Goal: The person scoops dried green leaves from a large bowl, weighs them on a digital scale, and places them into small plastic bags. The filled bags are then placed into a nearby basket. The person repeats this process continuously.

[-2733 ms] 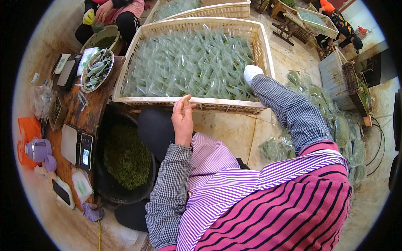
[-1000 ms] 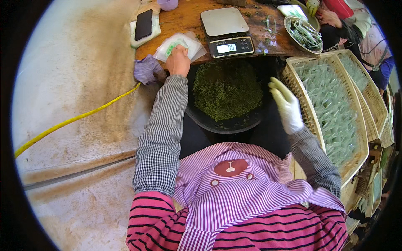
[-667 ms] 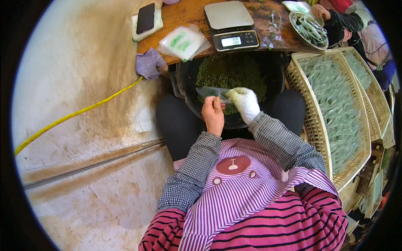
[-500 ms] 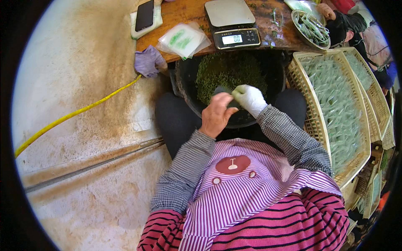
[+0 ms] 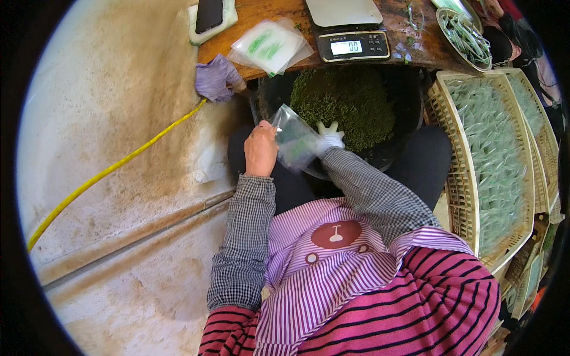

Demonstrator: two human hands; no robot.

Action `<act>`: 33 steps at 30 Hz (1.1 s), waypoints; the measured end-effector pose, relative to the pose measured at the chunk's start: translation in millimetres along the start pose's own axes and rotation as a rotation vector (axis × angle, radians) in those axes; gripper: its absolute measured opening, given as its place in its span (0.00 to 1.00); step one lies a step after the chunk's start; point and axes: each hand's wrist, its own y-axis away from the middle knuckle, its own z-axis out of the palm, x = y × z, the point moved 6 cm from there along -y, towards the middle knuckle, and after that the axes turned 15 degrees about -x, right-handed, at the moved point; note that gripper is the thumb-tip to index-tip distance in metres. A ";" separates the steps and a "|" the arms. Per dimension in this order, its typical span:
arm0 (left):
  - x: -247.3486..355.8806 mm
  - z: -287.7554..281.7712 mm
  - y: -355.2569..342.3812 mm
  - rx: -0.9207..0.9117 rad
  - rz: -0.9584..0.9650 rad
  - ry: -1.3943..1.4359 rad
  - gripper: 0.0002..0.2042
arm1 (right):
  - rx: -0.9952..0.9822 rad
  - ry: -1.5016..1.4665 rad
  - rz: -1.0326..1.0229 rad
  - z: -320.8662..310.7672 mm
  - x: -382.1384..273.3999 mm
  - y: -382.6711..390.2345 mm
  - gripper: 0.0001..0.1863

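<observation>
My bare left hand (image 5: 260,149) pinches the edge of a clear plastic bag (image 5: 292,137) with faint green print, held above the near left side of a dark tub (image 5: 419,110). In the tub lies a heap of small green plant bits (image 5: 347,107). My right hand (image 5: 331,135), in a white glove, is at the near edge of that heap, its fingers spread and pointing into the green. The bag partly covers the right wrist. Nothing shows in the right hand.
On the wooden table (image 5: 409,26) are a digital scale (image 5: 354,46), flat printed bags (image 5: 267,47), a phone (image 5: 209,15) and a bowl (image 5: 466,41) of thin strips. Crates (image 5: 457,178) of filled bags stand right. A purple cloth (image 5: 217,80) and yellow hose (image 5: 113,169) lie left.
My hands were close together over the tub. The left has moved left, with the bag spread out from it; the right has gone down to the green heap, fingers now spread.
</observation>
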 end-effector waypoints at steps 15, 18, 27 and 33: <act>52.6 99.3 -22.3 0.022 0.337 -0.359 0.06 | -0.329 -1.226 -0.703 -69.9 46.0 79.6 0.30; 67.7 99.3 -14.6 -0.033 0.347 -0.302 0.09 | -0.369 -1.077 -0.863 -81.5 24.7 100.8 0.29; 73.6 101.4 -0.3 -0.188 0.434 -0.209 0.06 | 0.106 -0.272 -0.579 -51.8 34.5 45.3 0.31; 69.8 106.2 0.1 -0.254 0.440 -0.229 0.07 | 0.190 0.295 -0.706 -50.1 33.9 53.9 0.20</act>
